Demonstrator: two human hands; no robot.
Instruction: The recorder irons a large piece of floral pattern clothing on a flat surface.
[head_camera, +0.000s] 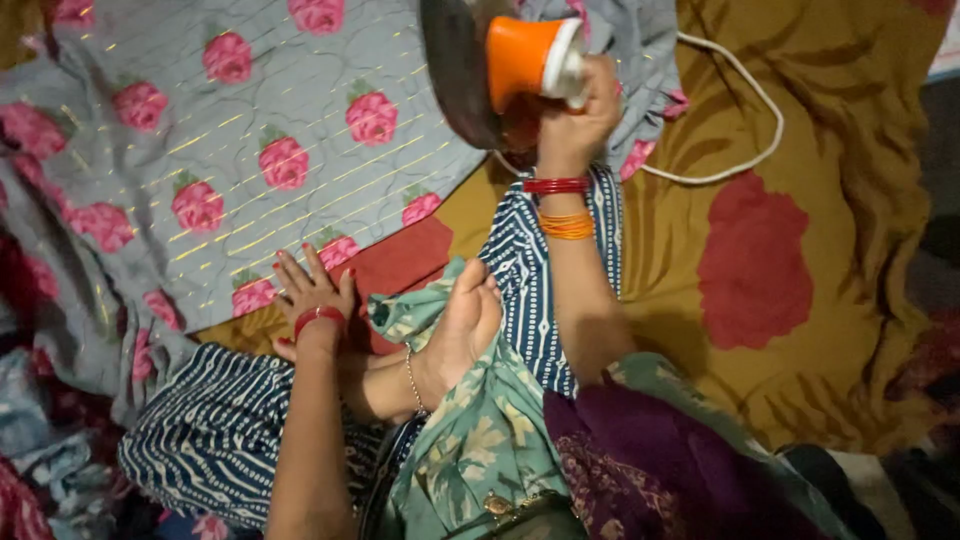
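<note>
My right hand (575, 120) grips the orange handle of a clothes iron (500, 65), which is tilted up on its side at the top edge of the grey cloth with pink roses (250, 130). The iron's dark soleplate faces left. My left hand (305, 290) lies flat, fingers spread, on the near edge of that grey cloth. Red and orange bangles ring both wrists. A bare foot (460, 330) with an anklet rests between my arms on blue-and-white patterned fabric (530, 270).
A mustard sheet with red patches (760, 250) covers the surface on the right. The iron's white cord (745, 140) loops over it. Green floral cloth (470, 440) and purple cloth (650, 460) lie near me. More bunched fabric sits at the left edge.
</note>
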